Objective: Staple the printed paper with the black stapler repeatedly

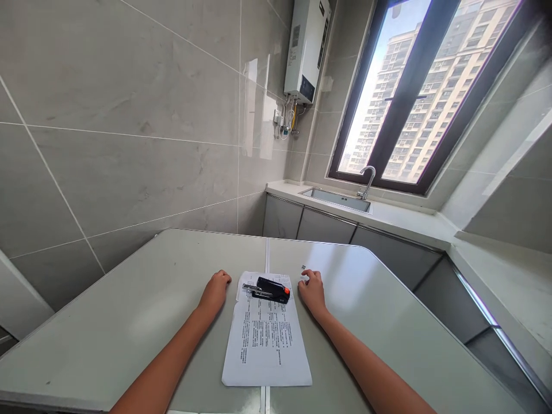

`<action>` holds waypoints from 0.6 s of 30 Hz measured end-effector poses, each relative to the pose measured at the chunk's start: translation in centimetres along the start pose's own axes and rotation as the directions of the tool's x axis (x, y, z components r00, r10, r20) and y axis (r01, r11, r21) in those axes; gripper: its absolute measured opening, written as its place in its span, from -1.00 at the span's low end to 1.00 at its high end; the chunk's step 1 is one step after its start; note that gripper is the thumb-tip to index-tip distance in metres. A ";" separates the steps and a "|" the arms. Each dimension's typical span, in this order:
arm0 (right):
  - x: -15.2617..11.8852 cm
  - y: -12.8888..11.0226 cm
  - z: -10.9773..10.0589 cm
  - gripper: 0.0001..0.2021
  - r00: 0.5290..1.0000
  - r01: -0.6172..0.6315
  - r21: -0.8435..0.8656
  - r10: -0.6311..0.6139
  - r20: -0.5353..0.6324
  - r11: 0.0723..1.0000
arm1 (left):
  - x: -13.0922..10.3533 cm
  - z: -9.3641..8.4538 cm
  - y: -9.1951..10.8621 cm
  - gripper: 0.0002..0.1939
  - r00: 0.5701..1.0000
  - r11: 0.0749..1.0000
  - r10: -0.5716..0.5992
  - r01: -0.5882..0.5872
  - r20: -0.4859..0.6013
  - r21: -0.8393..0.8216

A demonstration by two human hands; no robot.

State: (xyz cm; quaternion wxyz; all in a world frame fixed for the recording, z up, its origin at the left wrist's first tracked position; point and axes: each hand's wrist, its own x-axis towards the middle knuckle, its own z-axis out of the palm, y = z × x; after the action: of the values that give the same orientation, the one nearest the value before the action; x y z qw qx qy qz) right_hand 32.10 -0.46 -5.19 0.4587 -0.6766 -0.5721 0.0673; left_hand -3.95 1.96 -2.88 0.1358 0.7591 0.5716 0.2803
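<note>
A black stapler (272, 290) with a red-orange piece at its right end lies on a stack of printed paper (267, 368). Its metal magazine sticks out to the left, swung apart from the black top. To the left of the paper, my left hand (216, 286) rests on the table with its fingers curled in, and nothing shows in it. On the other side, my right hand (314, 292) lies with bent fingers and a gap between thumb and forefinger, holding nothing. Just beyond its fingertips is a small dark piece (303, 267), too small to name.
The pale table (129, 322) has a seam down its middle. Behind it runs a counter (401, 217) with a sink (336, 198) and a faucet (368, 178), below a window. A white water heater (307, 52) hangs on the tiled wall.
</note>
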 end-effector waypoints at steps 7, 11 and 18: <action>0.0 -0.4 0.0 -0.80 0.999 -0.035 0.036 0.035 0.003 0.999 | 0.0 -0.5 0.3 -0.65 0.997 0.990 0.076 -0.071 -0.035 0.125; 0.0 -0.2 0.1 -0.81 1.000 -0.009 0.022 0.009 0.005 1.000 | 0.1 -0.8 0.3 -0.65 0.996 0.981 0.076 -0.082 0.041 0.174; 0.0 0.1 0.2 -0.84 1.000 0.018 0.022 -0.018 0.010 1.000 | 0.1 -0.9 -0.2 -0.66 1.000 0.993 0.023 -0.022 -0.009 0.114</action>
State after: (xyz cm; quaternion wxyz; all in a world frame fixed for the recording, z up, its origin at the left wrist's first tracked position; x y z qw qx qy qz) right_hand 32.03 -0.31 -5.35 0.4637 -0.6660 -0.5797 0.0730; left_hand -4.58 1.97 -2.25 0.0862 0.7706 0.5787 0.2526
